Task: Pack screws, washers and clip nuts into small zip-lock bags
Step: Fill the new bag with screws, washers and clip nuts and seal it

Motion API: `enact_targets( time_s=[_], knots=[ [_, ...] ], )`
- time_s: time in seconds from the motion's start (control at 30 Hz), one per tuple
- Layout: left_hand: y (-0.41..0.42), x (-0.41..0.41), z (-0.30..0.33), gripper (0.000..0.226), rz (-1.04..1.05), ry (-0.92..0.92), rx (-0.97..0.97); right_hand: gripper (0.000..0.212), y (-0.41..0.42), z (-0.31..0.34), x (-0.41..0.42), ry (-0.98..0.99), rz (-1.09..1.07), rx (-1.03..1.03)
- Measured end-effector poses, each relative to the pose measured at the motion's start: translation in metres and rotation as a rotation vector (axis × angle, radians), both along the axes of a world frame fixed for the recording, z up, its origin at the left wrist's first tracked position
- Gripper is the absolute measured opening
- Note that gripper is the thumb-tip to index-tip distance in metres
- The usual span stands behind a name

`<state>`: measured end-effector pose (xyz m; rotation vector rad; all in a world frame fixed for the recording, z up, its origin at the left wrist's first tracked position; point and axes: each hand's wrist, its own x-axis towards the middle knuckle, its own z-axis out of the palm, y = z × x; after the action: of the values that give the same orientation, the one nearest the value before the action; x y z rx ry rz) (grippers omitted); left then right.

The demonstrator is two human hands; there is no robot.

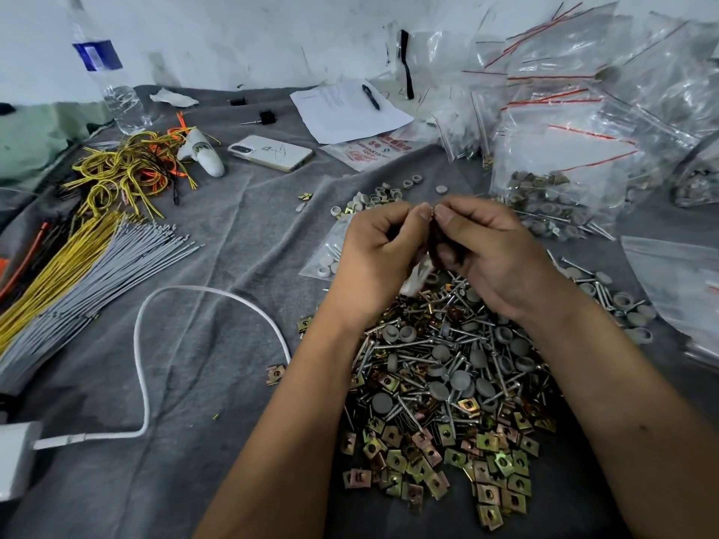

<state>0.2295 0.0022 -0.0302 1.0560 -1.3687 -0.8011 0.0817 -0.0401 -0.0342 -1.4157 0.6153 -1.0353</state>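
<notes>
Both hands (383, 262) (494, 258) pinch clear crinkled bag (418, 276) (contents hidden).

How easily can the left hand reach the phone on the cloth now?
Probably not at once: the left hand and right hand both pinch a small bag. Otherwise only bare grey cloth lies before the phone.

Far left of the fingertips we saw a bundle of grey and yellow ties (89, 262) lying on the grey cloth (218, 235), with a tangle of yellow and orange cords (128, 169) beyond it. A white cable (144, 367) looped below and left of the fingers, running to a white charger (15, 457). Up and left of them lay a white phone (270, 152), and farther off a water bottle (107, 75) stood. Above the fingers, a pen (370, 96) rested on a sheet of paper (346, 114).
</notes>
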Motion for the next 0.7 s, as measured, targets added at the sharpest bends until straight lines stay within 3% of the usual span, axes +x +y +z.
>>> enact_targets(
  time_s=[0.17, 0.33, 0.5, 0.7],
  knots=[
    [0.0, 0.004, 0.001, 0.044, -0.051, 0.005, 0.04, 0.019, 0.003, 0.002, 0.003, -0.01, -0.041, 0.074],
    [-0.001, 0.012, 0.003, 0.046, -0.267, 0.162, 0.188, 0.023, 0.002, 0.008, -0.005, 0.004, 0.064, 0.048],
    [0.0, 0.017, 0.003, 0.044, -0.252, 0.128, 0.216, 0.023, 0.003, 0.006, 0.002, 0.074, -0.028, 0.069],
    [0.004, 0.021, 0.009, 0.045, -0.327, 0.165, 0.261, 0.024, 0.006, 0.01, 0.003, 0.066, 0.023, -0.002]
  ],
)
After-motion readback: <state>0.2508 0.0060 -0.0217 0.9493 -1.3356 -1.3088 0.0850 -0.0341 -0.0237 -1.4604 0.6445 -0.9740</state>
